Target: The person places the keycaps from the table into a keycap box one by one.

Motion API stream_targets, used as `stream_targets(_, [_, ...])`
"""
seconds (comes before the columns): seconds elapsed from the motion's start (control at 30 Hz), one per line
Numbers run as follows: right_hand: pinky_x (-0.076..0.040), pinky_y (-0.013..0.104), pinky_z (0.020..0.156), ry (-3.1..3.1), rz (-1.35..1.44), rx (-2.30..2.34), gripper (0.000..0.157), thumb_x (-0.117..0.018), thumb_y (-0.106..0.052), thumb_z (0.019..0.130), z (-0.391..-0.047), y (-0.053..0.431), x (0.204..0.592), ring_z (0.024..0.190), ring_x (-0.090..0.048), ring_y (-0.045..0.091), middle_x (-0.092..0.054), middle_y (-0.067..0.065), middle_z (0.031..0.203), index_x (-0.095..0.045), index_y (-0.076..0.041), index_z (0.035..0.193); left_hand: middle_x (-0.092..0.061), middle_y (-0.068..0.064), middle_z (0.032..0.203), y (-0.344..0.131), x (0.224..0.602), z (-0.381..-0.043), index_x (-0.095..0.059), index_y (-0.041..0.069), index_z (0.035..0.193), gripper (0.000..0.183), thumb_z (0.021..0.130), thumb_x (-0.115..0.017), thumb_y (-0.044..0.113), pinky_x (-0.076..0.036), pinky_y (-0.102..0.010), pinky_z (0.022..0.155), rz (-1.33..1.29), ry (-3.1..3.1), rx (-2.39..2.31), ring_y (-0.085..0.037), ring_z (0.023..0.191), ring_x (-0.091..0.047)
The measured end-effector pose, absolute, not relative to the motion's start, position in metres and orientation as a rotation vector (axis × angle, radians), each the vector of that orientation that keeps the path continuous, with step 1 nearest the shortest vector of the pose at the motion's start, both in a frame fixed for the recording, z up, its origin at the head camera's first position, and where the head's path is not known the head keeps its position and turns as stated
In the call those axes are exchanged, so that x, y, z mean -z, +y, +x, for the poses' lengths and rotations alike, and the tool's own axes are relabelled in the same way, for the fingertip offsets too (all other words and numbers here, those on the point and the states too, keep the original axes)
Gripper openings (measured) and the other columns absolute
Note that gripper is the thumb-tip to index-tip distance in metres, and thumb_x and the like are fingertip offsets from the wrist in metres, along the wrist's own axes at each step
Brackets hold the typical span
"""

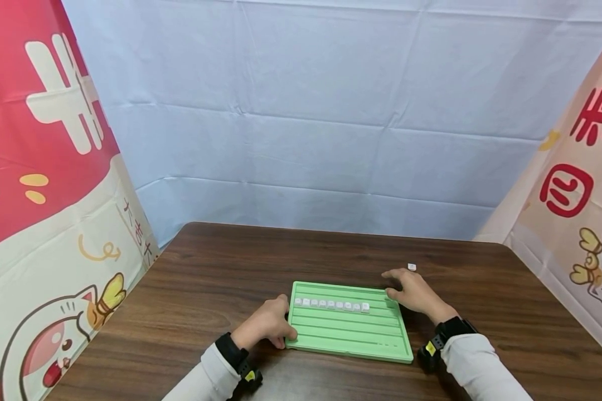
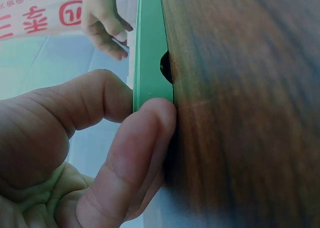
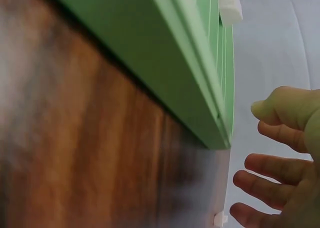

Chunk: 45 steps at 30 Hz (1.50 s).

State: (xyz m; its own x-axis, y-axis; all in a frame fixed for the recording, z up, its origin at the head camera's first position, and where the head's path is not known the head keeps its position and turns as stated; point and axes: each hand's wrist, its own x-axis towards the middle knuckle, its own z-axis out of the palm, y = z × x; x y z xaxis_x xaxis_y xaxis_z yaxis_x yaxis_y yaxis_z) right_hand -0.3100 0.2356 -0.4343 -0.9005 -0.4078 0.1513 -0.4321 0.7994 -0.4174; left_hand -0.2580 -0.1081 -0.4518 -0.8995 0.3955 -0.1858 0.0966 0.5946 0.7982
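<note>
A light green ridged tray (image 1: 341, 334) lies on the table, with a row of small white keycap-like pieces (image 1: 331, 304) along one of its upper grooves. My left hand (image 1: 268, 323) grips the tray's left edge, thumb over the rim; the left wrist view shows thumb and finger (image 2: 145, 153) pinching the green side wall. By the far right corner hovers my right hand (image 1: 416, 292), its fingers spread and holding nothing. In the right wrist view these fingers (image 3: 272, 173) appear apart from the tray's corner. One loose white piece (image 1: 412, 267) lies just beyond the right fingertips.
The dark wood table (image 1: 205, 267) extends around the tray on all sides. A pale blue cloth (image 1: 311, 139) hangs behind its far edge, and printed cloths hang at left (image 1: 40, 167) and right (image 1: 577, 234). Each wrist wears a black strapped camera.
</note>
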Motion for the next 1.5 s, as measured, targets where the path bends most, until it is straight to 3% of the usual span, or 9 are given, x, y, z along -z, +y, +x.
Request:
stream_targets(0.33, [-0.042,0.055,0.083,-2.948,0.611,-0.654,0.036,-0.063,-0.006,0.087,-0.323,0.247,0.437,0.110,-0.047,0.046,-0.053,0.027,0.118,-0.056,0.009,0.119,-0.056,-0.014,0.056,-0.109,0.450,-0.257,-0.041,-0.009,0.120,0.055,0.074,-0.070,-0.004,-0.048,-0.033,0.042,0.414,2.493,-1.211,-0.023,0.044,-0.057])
stream_targets(0.83, [-0.033,0.061,0.091,-3.014,0.497,-0.543,0.042,-0.063,-0.006,0.087,-0.334,0.260,0.434,0.123,-0.028,0.052,-0.035,0.038,0.132,-0.052,0.010,0.124,-0.055,-0.015,0.062,-0.109,0.450,-0.258,-0.046,-0.002,0.104,0.039,0.073,-0.070,-0.005,-0.049,-0.033,0.043,0.414,2.470,-1.245,-0.024,0.046,-0.058])
stream_targets(1.07, [-0.030,0.061,0.093,-3.037,0.472,-0.574,0.045,-0.061,-0.004,0.087,-0.339,0.264,0.434,0.127,-0.022,0.051,-0.038,0.037,0.131,-0.047,0.012,0.127,-0.054,-0.015,0.067,-0.110,0.450,-0.258,-0.045,-0.004,0.106,0.040,0.074,-0.069,-0.006,-0.049,-0.033,0.043,0.394,2.453,-1.248,-0.023,0.045,-0.058])
stream_targets(1.5, [-0.034,0.060,0.089,-3.128,0.396,-0.536,0.053,-0.063,-0.006,0.087,-0.349,0.271,0.436,0.121,-0.027,0.055,-0.039,0.038,0.126,-0.042,0.012,0.131,-0.054,-0.014,0.071,-0.109,0.450,-0.258,-0.045,-0.003,0.105,0.040,0.073,-0.069,-0.007,-0.049,-0.033,0.043,0.378,2.444,-1.241,-0.024,0.046,-0.059])
